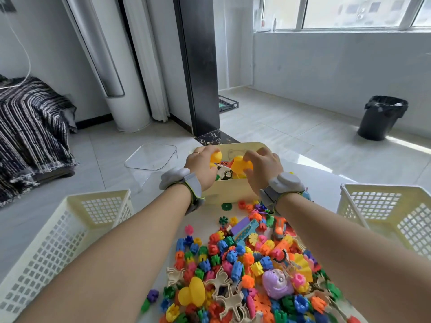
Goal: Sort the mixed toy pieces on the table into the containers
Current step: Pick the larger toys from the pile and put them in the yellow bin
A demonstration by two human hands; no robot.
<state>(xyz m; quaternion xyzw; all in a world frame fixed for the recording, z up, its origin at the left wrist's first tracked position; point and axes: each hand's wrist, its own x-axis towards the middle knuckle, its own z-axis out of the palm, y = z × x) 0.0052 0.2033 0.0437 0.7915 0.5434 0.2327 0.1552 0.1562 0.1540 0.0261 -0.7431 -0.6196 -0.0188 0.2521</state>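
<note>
We are logging the toy pile [245, 264] lying on the table [205, 227] near us, between the left basket [46, 252] and the right basket [396, 229]. The bin [231, 190] is sitting just beyond it. Over it, our left hand [200, 167] is gripping the left duck [216, 156], our right hand [262, 170] the right duck [240, 166].

- Single view: recorded by a wide-angle camera worn on the head, directed forward and down.
- Near field: the white table top [205, 220] and the heap of small multicoloured plastic toy pieces [245, 259] are seen from close above, framed by the bare left forearm [140, 241] and bare right forearm [338, 241] entering from the lower edge.
- Far field: the pale tiled floor [291, 127] and white-framed window [349, 17] are taken in at the top.
</note>
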